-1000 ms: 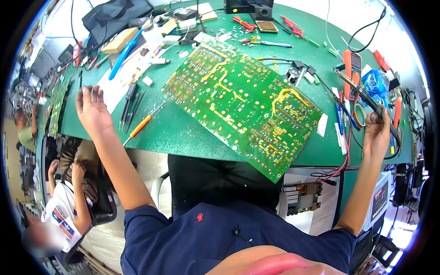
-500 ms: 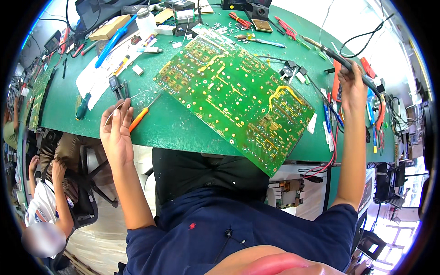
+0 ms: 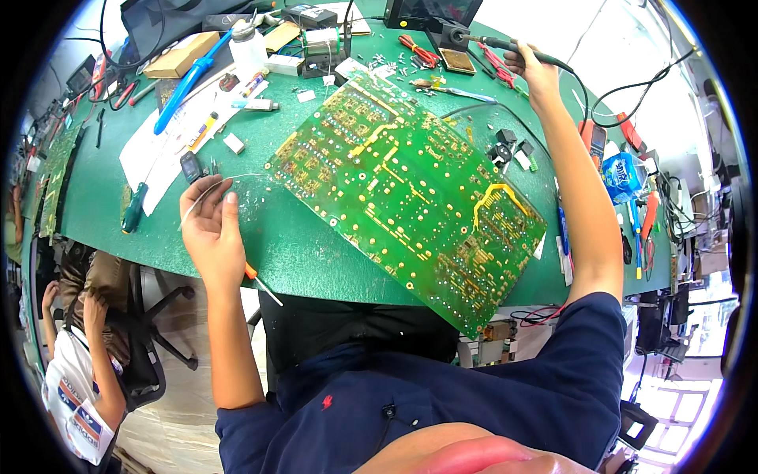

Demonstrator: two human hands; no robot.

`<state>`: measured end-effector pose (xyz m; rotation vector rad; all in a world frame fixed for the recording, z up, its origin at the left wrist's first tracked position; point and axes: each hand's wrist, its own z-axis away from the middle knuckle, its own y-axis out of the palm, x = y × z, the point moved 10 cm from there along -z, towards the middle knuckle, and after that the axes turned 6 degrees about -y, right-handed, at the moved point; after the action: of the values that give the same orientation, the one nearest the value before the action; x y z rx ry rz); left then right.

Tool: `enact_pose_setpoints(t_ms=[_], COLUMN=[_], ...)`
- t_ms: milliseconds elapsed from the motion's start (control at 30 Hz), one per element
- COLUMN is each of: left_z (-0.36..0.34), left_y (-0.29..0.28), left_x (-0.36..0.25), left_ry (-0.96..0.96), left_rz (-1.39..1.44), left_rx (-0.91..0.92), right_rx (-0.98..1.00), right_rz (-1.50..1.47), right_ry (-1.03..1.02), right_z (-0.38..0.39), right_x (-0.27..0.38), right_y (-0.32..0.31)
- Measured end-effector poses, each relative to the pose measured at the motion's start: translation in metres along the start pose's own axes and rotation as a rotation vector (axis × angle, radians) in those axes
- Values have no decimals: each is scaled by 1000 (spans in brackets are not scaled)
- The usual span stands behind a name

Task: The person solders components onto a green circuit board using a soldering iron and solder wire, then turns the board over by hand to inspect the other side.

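Note:
My left hand (image 3: 212, 225) is raised over the left part of the bench, fingers curled around a thin, bent solder wire (image 3: 237, 175). Behind that wrist an orange-handled tool (image 3: 251, 271) shows, its metal shaft pointing past the bench edge; whether the hand touches it is hidden. Gripped in my right hand (image 3: 537, 73) at the far right is a soldering iron (image 3: 505, 45), its tip end at the dark stand (image 3: 447, 35). Between my arms a large green circuit board (image 3: 395, 189) lies slanted, solder-dotted face up, its near corner overhanging the bench edge.
On the green bench (image 3: 316, 276) stand a solder spool (image 3: 322, 51) and a white bottle (image 3: 248, 49). A blue tool (image 3: 189, 83) lies on papers (image 3: 142, 162), near a green screwdriver (image 3: 134, 207). Small black parts (image 3: 505, 146) sit beyond the board. Another person (image 3: 83, 371) sits at left.
My right hand has carried the soldering iron left and away from me, to the stand. My left hand has turned slightly, and the orange-handled tool now points toward me instead of away.

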<state>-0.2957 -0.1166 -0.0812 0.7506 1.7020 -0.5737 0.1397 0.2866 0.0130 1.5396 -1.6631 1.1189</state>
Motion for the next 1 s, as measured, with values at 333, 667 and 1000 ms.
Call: enact_pose_setpoints(t_ms=[333, 667, 1000], left_z=[5, 24, 24], left_y=[5, 35, 36], left_x=[-10, -45, -38], left_ry=[29, 436, 429], left_rz=[-192, -502, -448], left_rx=[-11, 209, 248], right_rx=[48, 303, 382], right_rz=[318, 398, -262], right_ry=[-86, 60, 570], right_z=[-28, -67, -9], right_x=[-31, -93, -103], right_y=[21, 52, 42])
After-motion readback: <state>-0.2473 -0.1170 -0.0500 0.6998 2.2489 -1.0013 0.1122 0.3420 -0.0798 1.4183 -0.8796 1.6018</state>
